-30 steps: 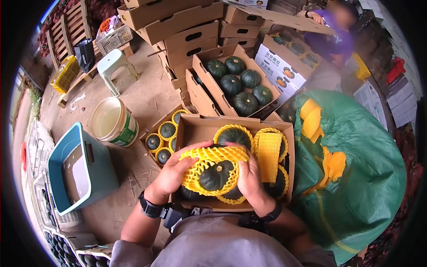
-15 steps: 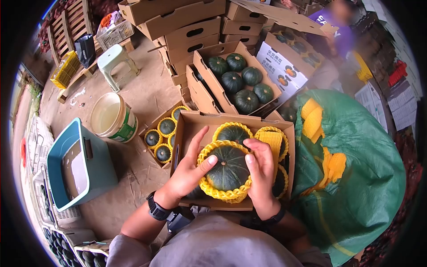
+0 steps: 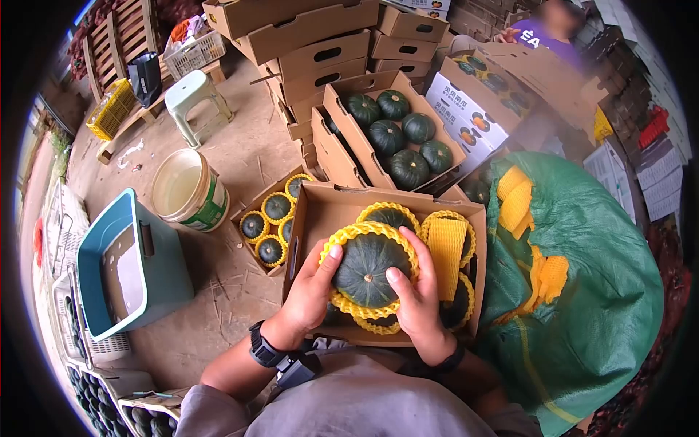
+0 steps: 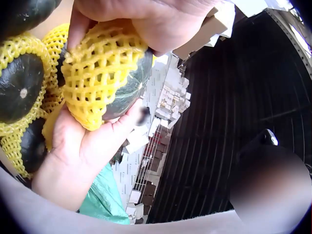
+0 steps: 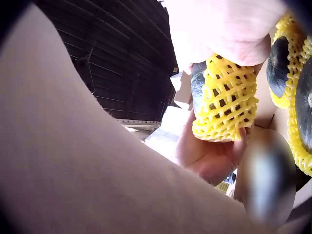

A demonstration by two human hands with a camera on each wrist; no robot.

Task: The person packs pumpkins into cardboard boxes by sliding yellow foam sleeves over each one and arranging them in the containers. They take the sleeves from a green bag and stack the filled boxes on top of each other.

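In the head view a dark green pumpkin [image 3: 370,264] in a yellow foam net [image 3: 375,312] is held over an open cardboard carton [image 3: 317,215]. My left hand [image 3: 309,293] grips its left side, thumb on the rim of the net. On the opposite side my right hand [image 3: 421,304] holds it, the thumb resting on the pumpkin's face. The mesh wraps the pumpkin's sides in the left wrist view, leaving its face bare. Below, netted pumpkins [image 3: 389,216] lie in the carton, with a flat yellow foam net [image 3: 445,255] on top at the right.
A green sack [image 3: 582,291] with loose yellow nets [image 3: 515,202] stands at the right. Beyond the carton are a box of bare pumpkins [image 3: 408,169] and stacked cartons [image 3: 309,54]. A smaller box of netted pumpkins, a bucket [image 3: 191,191] and a blue tub [image 3: 164,269] are leftward.
The net, earlier spread across the pumpkin's top, now sits round its sides with the face bare. Both hands, loosened half a second ago, hold the pumpkin again. The person behind has lowered a cardboard sheet.
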